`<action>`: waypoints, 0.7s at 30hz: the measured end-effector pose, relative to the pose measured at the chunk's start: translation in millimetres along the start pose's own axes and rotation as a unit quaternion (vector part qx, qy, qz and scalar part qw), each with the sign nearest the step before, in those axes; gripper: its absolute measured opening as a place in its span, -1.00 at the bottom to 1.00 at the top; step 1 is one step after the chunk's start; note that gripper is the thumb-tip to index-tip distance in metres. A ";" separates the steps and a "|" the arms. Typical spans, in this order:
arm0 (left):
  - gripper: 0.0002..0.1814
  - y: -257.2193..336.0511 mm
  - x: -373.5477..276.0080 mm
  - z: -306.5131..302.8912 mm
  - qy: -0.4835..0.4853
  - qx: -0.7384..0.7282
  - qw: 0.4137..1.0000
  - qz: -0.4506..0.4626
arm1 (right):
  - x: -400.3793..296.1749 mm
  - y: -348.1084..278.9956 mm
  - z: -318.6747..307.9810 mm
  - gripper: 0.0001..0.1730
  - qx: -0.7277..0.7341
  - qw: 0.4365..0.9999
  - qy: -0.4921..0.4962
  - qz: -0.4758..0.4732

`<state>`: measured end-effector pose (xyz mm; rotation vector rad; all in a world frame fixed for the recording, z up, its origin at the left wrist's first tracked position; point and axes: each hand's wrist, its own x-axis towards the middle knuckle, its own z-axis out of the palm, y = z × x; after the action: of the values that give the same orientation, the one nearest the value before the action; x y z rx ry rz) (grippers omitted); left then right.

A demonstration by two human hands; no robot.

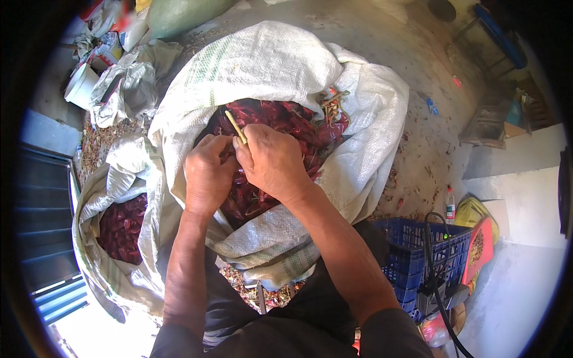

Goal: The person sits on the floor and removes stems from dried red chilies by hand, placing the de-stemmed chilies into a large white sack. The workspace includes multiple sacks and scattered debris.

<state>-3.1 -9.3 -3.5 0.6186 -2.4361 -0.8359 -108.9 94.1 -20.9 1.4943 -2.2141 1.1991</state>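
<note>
A large white woven sack (264, 58) with its rim rolled back stands before me, filled with dried red chili peppers (255, 194). Both of my hands are over its mouth, close together. Between the thumb and forefinger of my right hand (273, 161) a thin pale yellow stalk (236, 126) sticks out. My left hand (208, 172) is curled beside it, its thumb and forefinger close to the right thumb; whatever its fingers may hold is hidden. Several loose chili stems (333, 105) lie on the sack's inner fold at the right.
A second woven sack (154, 255) of dark red chilies (123, 230) stands at the left. To the right are a blue plastic crate (403, 255), a black cable (429, 268), a plastic bottle (450, 206) and a red dustpan (481, 248). A white bucket (82, 87) stands far left. Stems litter the floor.
</note>
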 end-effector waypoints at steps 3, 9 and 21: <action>-0.74 2.2 -3.5 -2.5 0.007 0.079 0.997 0.009 | 1.7 -2.6 -4.5 -0.73 -0.019 0.999 -0.042 0.023; -0.79 -5.3 -5.9 6.5 -0.014 -0.016 1.000 -0.016 | -5.1 3.7 10.2 -0.70 0.025 0.999 0.010 0.039; -0.94 -11.8 -14.2 5.3 -0.028 -0.449 0.874 -0.186 | 16.6 14.1 -23.4 -0.67 0.588 0.721 0.063 0.360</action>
<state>7.9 -7.5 -19.0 0.6757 -1.6653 -1.9760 -134.5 101.8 -3.4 0.5311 -1.9175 3.2313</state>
